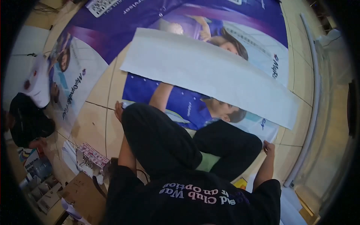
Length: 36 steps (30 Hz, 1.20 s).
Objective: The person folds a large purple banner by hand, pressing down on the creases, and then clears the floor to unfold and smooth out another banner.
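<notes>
A printed banner (180, 107) with a person in a blue shirt lies in front of my crossed legs, and a long white flap (202, 67) is turned over its far part. My left hand (119, 111) is at the banner's near left corner, fingers closed on the edge. At the near right corner, my right hand (268, 147) pinches the edge beside my knee. My bare lower leg (161, 96) lies over the banner, with the foot hidden under the white flap.
Larger purple and white banners (123, 35) spread over the tiled floor. A person in a white cap (37, 82) crouches at the left. A cardboard box (84, 193) and a patterned box (93, 159) stand at lower left. A long grey pole (313, 93) runs along the right.
</notes>
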Available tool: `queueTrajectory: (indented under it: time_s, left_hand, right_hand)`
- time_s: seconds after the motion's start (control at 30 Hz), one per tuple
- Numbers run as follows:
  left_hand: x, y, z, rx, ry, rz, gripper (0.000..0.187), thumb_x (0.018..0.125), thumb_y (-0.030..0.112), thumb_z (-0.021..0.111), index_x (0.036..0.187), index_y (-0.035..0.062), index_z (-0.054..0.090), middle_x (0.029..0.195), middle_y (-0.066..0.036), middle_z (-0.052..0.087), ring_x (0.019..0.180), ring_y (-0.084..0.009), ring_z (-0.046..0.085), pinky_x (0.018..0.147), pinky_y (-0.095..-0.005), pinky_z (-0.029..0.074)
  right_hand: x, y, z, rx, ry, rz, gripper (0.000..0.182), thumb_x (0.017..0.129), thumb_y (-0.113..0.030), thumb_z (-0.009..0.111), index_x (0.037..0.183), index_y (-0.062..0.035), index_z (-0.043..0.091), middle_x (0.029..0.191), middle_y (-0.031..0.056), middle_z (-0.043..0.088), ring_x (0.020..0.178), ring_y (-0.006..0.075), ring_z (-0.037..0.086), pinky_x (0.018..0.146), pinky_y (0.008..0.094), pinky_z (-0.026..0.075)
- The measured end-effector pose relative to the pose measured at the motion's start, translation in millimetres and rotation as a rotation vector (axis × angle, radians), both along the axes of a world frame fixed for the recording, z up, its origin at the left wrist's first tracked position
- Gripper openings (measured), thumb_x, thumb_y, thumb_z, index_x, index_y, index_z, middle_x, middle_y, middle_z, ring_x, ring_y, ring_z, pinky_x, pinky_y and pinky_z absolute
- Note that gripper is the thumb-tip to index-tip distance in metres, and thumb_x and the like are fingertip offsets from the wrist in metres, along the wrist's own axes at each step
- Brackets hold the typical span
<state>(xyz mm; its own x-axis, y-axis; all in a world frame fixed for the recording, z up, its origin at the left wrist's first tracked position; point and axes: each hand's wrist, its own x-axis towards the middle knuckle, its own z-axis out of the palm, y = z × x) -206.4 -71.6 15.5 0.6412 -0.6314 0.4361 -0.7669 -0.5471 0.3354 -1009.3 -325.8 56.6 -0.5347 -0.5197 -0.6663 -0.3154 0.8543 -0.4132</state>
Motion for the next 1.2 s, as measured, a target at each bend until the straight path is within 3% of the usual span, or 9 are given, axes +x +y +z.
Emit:
queueTrajectory:
  time_s: [0.07,0.13,0.2,0.33,0.53,0.8,0.93,1.07,1.2]
  left_hand:
    - [14.0,5.3,-11.5,-0.067,-0.037,0.032,0.057,0.07,0.035,0.066,0.109,-0.0012,0.047,0.116,-0.019,0.048,0.109,-0.0351,0.044,0.09,-0.0381,0.038]
    - [30.2,22.7,-13.2,-0.109,-0.221,-0.088,0.053,0.07,0.038,0.066,0.103,-0.0003,0.051,0.109,-0.017,0.054,0.101,-0.0351,0.05,0.085,-0.0371,0.041]
    - [44.8,18.5,18.5,-0.058,0.043,-0.071,0.045,0.07,0.033,0.065,0.098,0.0,0.054,0.098,-0.016,0.058,0.087,-0.0335,0.056,0.077,-0.0374,0.045]
    - [51.2,-17.1,104.3,0.485,0.469,0.091,0.028,0.069,0.024,0.065,0.083,0.0011,0.062,0.084,-0.017,0.062,0.08,-0.031,0.06,0.071,-0.0389,0.048]
    - [76.3,-18.6,102.6,0.718,0.222,-0.038,0.016,0.071,0.017,0.059,0.076,0.0025,0.065,0.084,-0.019,0.062,0.081,-0.0319,0.061,0.07,-0.0393,0.05]
    - [87.8,-132.7,176.8,0.413,0.399,-0.063,0.028,0.063,0.013,0.062,0.088,0.0014,0.064,0.093,-0.019,0.062,0.087,-0.0313,0.061,0.072,-0.0393,0.049]
    - [97.0,-148.2,223.3,0.22,0.47,-0.015,0.015,0.063,0.011,0.061,0.074,0.0019,0.066,0.08,-0.021,0.062,0.075,-0.0325,0.063,0.062,-0.0394,0.05]
    - [162.4,-130.6,176.2,0.328,0.125,-0.259,0.021,0.068,0.017,0.054,0.078,0.0009,0.064,0.078,-0.022,0.061,0.071,-0.0337,0.06,0.058,-0.0423,0.046]
    - [101.7,-34.6,229.9,0.021,1.061,-0.17,0.018,0.076,0.022,0.065,0.083,0.0074,0.056,0.061,0.001,0.046,0.053,-0.0074,0.042,0.045,-0.0214,0.034]
  right_hand:
    - [-8.2,-15.2,-5.7,-0.129,0.048,0.217,0.024,0.064,-0.011,0.071,0.076,0.0012,0.055,0.068,0.011,0.06,0.053,0.0252,0.058,0.044,0.0345,0.045]
    - [-27.9,-26.8,-34.5,-0.177,0.813,0.461,0.04,0.06,-0.01,0.071,0.092,0.0026,0.052,0.083,0.0187,0.062,0.072,0.0348,0.061,0.062,0.0399,0.049]
    - [35.8,-10.4,30.6,-0.169,0.76,0.468,0.043,0.062,-0.012,0.069,0.098,0.0012,0.048,0.092,0.0237,0.059,0.086,0.0382,0.058,0.072,0.0427,0.046]
    - [44.4,7.4,51.0,-0.368,0.864,0.615,0.027,0.075,-0.019,0.056,0.092,0.001,0.053,0.091,0.0199,0.06,0.088,0.0374,0.055,0.071,0.0449,0.044]
    - [17.7,-25.1,88.4,-0.495,0.736,0.708,0.033,0.078,-0.028,0.052,0.088,0.0021,0.061,0.085,0.0224,0.06,0.083,0.0389,0.057,0.073,0.0426,0.044]
    - [67.4,-125.5,109.0,-0.731,0.627,0.642,0.038,0.08,-0.032,0.049,0.081,0.0038,0.062,0.084,0.021,0.063,0.077,0.0347,0.06,0.067,0.0424,0.047]
    - [28.0,-195.7,137.5,-0.604,0.96,0.658,0.025,0.076,-0.018,0.051,0.087,0.0016,0.062,0.074,0.0145,0.063,0.063,0.0251,0.061,0.053,0.0396,0.048]
    - [-12.9,-171.3,179.4,-0.684,0.239,0.392,0.011,0.074,-0.012,0.051,0.08,-0.0042,0.056,0.055,0.0046,0.051,0.041,0.0147,0.048,0.036,0.0284,0.038]
    - [-52.9,-85.3,179.8,-0.42,-0.035,0.337,0.021,0.079,-0.015,0.052,0.095,-0.0021,0.052,0.055,0.0032,0.048,0.038,0.011,0.042,0.032,0.0225,0.032]
